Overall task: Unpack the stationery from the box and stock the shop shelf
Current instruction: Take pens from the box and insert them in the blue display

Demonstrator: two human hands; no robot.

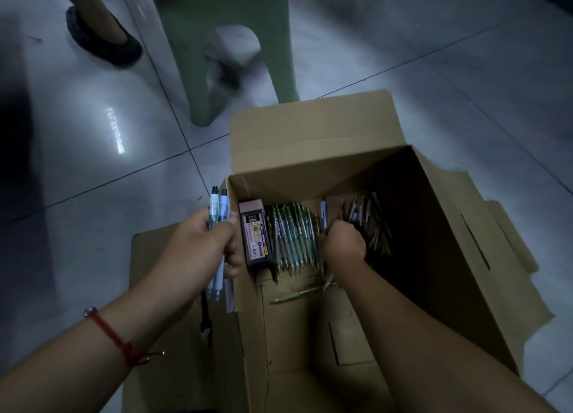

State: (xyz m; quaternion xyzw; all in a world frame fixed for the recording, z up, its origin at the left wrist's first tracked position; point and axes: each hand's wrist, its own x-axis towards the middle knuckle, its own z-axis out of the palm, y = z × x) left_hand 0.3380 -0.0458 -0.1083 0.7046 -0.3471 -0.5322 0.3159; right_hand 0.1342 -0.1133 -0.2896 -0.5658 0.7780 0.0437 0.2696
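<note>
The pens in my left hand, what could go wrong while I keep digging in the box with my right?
1. The left hand grips the pale blue pens outside the cardboard box, over the tiled floor; a loosened grip could drop them there.
2. The right hand is closed round pens deep in the box's dark corner, so it may snag neighbouring pens.
3. One green pen lies loose near the front wall and could be overlooked.
</note>
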